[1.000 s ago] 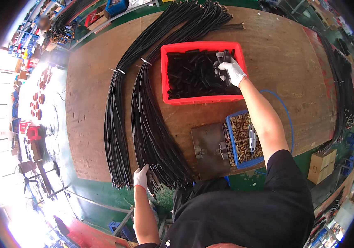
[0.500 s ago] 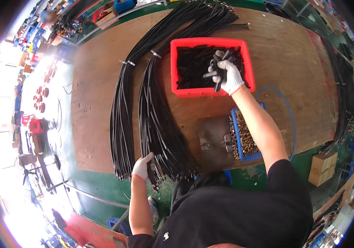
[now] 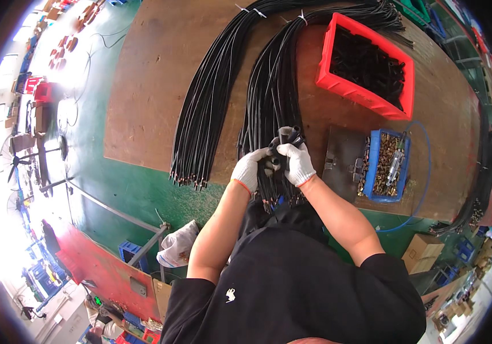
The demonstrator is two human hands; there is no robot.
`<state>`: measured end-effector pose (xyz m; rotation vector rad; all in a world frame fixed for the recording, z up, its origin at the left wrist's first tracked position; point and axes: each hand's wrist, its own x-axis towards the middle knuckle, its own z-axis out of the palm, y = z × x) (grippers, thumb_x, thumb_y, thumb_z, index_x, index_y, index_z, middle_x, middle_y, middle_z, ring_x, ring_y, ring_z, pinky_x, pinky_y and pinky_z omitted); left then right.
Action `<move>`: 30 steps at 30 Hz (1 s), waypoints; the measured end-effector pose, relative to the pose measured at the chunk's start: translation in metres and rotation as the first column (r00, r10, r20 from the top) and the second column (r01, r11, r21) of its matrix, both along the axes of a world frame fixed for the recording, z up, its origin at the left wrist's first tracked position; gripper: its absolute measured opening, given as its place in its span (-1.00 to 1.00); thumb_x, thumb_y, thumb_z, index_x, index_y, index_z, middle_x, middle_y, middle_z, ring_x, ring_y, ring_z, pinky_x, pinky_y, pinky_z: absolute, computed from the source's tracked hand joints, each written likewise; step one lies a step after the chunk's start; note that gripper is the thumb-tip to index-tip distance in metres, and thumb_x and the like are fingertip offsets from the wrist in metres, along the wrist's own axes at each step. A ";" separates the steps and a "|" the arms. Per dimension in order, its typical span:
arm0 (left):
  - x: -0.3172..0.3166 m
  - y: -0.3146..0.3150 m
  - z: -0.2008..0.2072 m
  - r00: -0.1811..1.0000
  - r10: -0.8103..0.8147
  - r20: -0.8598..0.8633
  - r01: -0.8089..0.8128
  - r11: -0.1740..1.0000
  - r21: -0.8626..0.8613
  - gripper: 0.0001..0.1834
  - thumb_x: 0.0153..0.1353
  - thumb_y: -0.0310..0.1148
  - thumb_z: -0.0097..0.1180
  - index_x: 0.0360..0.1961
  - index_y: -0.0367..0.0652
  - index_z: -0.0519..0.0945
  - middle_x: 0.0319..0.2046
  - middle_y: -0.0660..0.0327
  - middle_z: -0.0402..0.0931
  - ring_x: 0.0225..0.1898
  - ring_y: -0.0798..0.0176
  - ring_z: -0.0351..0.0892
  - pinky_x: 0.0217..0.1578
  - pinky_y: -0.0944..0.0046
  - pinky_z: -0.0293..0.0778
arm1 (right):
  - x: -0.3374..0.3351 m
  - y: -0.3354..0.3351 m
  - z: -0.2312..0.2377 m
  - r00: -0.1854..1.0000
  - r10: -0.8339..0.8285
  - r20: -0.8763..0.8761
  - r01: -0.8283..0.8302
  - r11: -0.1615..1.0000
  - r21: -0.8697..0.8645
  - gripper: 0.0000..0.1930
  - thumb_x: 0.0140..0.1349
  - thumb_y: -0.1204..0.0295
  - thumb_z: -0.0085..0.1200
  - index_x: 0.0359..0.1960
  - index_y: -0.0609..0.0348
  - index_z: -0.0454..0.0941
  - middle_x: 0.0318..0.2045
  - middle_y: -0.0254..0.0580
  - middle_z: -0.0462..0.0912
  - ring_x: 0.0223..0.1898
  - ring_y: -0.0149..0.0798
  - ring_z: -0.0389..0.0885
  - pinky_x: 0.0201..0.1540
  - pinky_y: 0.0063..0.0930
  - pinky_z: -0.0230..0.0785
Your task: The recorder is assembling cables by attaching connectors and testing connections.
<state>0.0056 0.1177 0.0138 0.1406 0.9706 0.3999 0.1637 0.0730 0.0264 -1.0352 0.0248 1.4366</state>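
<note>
Both of my hands wear white gloves and meet above the near ends of a black hose bundle (image 3: pixel 271 106). In my right hand (image 3: pixel 298 164), the fingers close round several short black tube sleeves (image 3: pixel 293 137), their open ends pointing different ways. My left hand (image 3: pixel 247 168) reaches in from the side, its fingertips closed at a sleeve by the right hand's fingers. Partly hidden behind the hands are the hose ends. A second black hose bundle (image 3: pixel 208 103) lies to the left, tied with a white band at its far end.
A red bin (image 3: pixel 363 102) full of black sleeves stands at the far right. Nearer is a blue bin (image 3: pixel 386 198) of brass-coloured fittings, with a metal tool (image 3: pixel 395 166) on top. Beside it lies a dark plate (image 3: pixel 343 152). A thin blue hose (image 3: pixel 428 172) curves along the right.
My right hand has left the red bin with the black sleeves and come to the hose ends. My left hand has moved right to meet it. The view has shifted and turned.
</note>
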 end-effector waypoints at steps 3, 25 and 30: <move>-0.015 0.002 -0.004 0.992 -0.003 -0.123 0.005 1.000 0.018 -0.83 0.42 -0.31 0.24 -0.15 -0.19 0.68 -0.38 0.18 0.72 -0.48 0.25 0.68 -0.48 0.29 0.58 | -0.012 0.003 0.002 0.967 -0.085 0.240 0.134 0.971 -0.199 -0.64 0.21 0.59 0.16 0.06 0.05 0.55 -0.29 -0.25 0.72 -0.37 -0.27 0.74 -0.43 -0.31 0.56; -0.026 0.005 0.014 0.936 -0.195 -0.294 0.279 0.919 0.279 -0.77 0.35 -0.38 0.35 -0.03 -0.22 0.68 -0.25 0.21 0.72 -0.43 0.33 0.65 -0.45 0.33 0.57 | -0.019 -0.018 0.039 0.713 0.683 0.159 -0.560 0.691 -0.456 -0.76 0.24 0.34 0.46 -0.08 0.07 0.80 -0.24 -0.34 0.82 -0.37 -0.45 0.69 -0.40 -0.48 0.51; -0.028 0.004 0.008 0.965 -0.128 -0.229 0.169 0.971 0.171 -0.77 0.46 -0.21 0.22 -0.10 -0.17 0.65 -0.27 0.20 0.71 -0.42 0.32 0.64 -0.41 0.28 0.59 | -0.009 -0.038 0.001 0.817 0.571 0.087 -0.525 0.796 -0.301 -0.74 0.26 0.34 0.45 -0.03 0.08 0.80 -0.19 -0.31 0.83 -0.32 -0.40 0.72 -0.33 -0.43 0.57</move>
